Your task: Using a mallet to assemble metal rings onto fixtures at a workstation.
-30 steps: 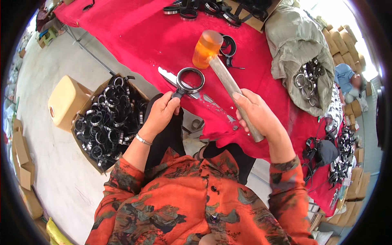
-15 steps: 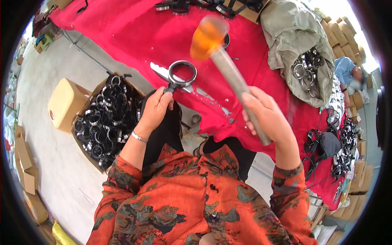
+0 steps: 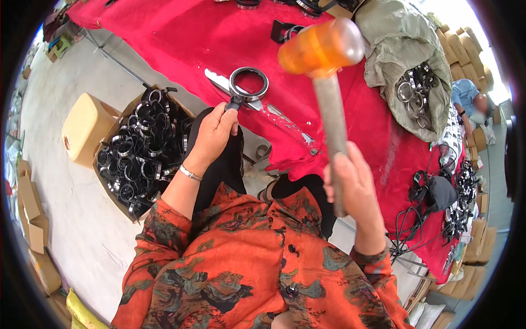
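My right hand [image 3: 355,189] grips the grey handle of a mallet [image 3: 324,60] with an orange translucent head, raised high above the table. My left hand [image 3: 215,131] holds the black tab of a round metal ring clamp [image 3: 249,84], which rests on a metal plate [image 3: 222,82] at the near edge of the red-covered table [image 3: 181,38]. The mallet head hangs to the right of and above the ring.
A cardboard box [image 3: 142,145] full of black ring clamps stands on the floor at my left, beside a tan container [image 3: 85,129]. A grey-green sack [image 3: 405,71] with more metal rings lies on the table at the right. Another person [image 3: 471,101] sits far right.
The mallet has swung upward and toward the camera, its head now much higher and larger in view. My left hand and the ring clamp have stayed in place.
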{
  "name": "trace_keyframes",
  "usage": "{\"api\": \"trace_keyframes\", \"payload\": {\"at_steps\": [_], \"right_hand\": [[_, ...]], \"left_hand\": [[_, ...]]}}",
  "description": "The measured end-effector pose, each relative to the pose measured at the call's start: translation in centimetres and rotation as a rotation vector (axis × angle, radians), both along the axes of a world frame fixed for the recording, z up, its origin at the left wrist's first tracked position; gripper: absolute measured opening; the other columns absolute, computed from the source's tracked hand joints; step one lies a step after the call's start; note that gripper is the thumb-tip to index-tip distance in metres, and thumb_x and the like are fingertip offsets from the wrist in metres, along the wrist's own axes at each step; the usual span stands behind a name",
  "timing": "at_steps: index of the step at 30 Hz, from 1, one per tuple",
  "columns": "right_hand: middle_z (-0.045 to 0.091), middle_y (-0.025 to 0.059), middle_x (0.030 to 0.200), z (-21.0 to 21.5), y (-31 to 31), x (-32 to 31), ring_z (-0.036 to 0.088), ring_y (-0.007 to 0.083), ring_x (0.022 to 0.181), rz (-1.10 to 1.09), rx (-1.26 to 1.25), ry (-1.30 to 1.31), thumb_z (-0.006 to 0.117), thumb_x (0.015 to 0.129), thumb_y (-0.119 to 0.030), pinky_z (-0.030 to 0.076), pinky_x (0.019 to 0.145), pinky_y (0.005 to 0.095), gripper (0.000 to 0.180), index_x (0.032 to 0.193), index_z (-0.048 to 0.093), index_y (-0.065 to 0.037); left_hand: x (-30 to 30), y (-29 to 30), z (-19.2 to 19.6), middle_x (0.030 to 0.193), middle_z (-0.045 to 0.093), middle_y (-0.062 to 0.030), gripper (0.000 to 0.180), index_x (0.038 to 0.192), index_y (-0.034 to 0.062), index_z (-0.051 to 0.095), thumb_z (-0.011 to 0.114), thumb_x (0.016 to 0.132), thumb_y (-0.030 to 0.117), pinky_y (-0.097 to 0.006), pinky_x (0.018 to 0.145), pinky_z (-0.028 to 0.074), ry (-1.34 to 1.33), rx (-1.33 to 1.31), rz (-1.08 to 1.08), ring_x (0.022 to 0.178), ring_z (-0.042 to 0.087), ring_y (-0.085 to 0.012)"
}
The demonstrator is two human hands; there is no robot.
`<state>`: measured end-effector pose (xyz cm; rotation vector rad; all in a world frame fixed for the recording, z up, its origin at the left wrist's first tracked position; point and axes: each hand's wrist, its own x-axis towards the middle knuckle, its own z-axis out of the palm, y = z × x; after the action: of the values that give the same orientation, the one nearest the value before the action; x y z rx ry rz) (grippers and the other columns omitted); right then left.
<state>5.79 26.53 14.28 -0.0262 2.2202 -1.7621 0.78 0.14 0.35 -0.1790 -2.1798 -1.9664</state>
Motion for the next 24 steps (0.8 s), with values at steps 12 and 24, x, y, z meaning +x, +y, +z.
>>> {"api": "trace_keyframes", "payload": {"at_steps": [12,24], "right_hand": [[0.059,0.022,0.077,-2.6,-0.2,1.0,0.063,0.0391,0.068,0.212,0.432,0.377,0.055,0.094,-0.024,0.047,0.058,0.0396,0.037,0.121,0.047,0.0],[0.061,0.025,0.077,-1.3,-4.4,-3.0,0.063,0.0403,0.073,0.398,0.673,0.471,0.055,0.094,-0.03,0.048,0.064,0.0422,0.041,0.117,0.049,0.003]], "left_hand": [[-0.1,0.8,0.3,0.066,0.052,-0.0032,0.031,0.081,0.0029,0.048,0.048,0.099,0.029,-0.027,0.058,0.043,0.006,0.055,0.037,0.062,0.051,-0.0116],[-0.6,0.6,-0.1,0.064,0.053,-0.008,0.032,0.083,0.0014,0.05,0.05,0.097,0.03,-0.031,0.057,0.044,-0.004,-0.009,0.087,0.058,0.055,-0.0178]]}}
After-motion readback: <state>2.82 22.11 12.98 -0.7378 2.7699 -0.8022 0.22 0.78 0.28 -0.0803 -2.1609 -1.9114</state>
